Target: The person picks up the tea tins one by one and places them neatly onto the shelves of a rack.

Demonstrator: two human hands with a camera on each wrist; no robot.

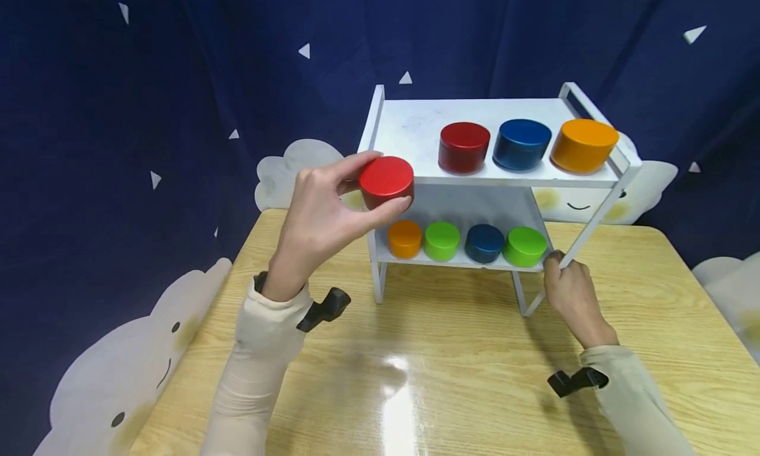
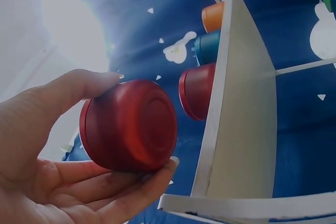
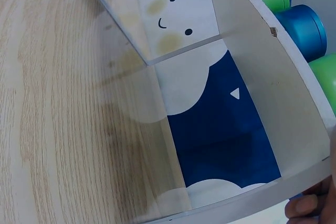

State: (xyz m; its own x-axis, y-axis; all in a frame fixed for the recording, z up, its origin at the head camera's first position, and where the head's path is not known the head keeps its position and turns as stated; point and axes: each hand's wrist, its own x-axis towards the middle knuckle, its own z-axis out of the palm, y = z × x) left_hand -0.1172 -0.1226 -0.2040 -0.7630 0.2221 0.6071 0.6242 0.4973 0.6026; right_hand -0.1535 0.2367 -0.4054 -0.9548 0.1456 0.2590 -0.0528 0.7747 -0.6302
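Observation:
My left hand (image 1: 323, 208) holds a round red tin (image 1: 387, 179) between thumb and fingers, in front of the left end of a white two-tier shelf (image 1: 410, 123). In the left wrist view the same red tin (image 2: 131, 127) shows its base, apart from the shelf board. My right hand (image 1: 571, 294) grips the shelf's right front leg near the lower tier; only its fingertips (image 3: 304, 204) show in the right wrist view. On the top tier stand a dark red tin (image 1: 464, 148), a blue tin (image 1: 522, 144) and an orange tin (image 1: 584, 146).
The lower tier carries an orange tin (image 1: 405, 239), a green tin (image 1: 442, 241), a dark blue tin (image 1: 484, 243) and another green tin (image 1: 525, 247). The shelf stands on a wooden table (image 1: 451, 350). A dark blue curtain (image 1: 249, 60) with clouds hangs behind.

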